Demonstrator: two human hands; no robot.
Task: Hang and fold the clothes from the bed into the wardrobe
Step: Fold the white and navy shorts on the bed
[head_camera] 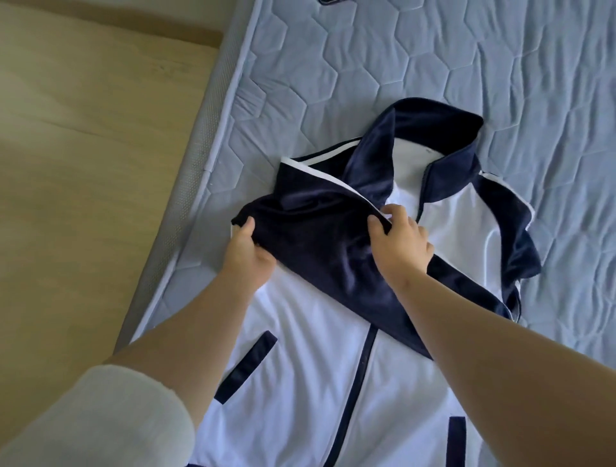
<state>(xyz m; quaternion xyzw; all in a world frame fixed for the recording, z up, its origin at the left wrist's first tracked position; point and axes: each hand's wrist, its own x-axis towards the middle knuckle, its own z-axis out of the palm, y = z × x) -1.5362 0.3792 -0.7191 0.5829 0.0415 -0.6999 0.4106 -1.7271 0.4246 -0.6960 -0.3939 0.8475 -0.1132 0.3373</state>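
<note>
A white zip jacket point(300, 333) with navy collar, sleeves and pocket trims lies face up on the blue quilted mattress point(333, 66). One navy sleeve point(326, 240) is folded diagonally across its chest. My left hand point(246, 253) grips the sleeve's cuff end at the jacket's left side. My right hand point(400, 240) pinches the sleeve's upper edge near the white stripe, just below the collar point(433, 123). The other navy sleeve point(520, 246) is bunched along the right side. The jacket's hem runs out of view at the bottom.
The mattress edge point(186, 186) runs diagonally at the left, with wooden floor point(83, 150) beyond it. A dark scrap of another item point(333, 1) shows at the top edge. Bare quilting lies to the right and above the jacket.
</note>
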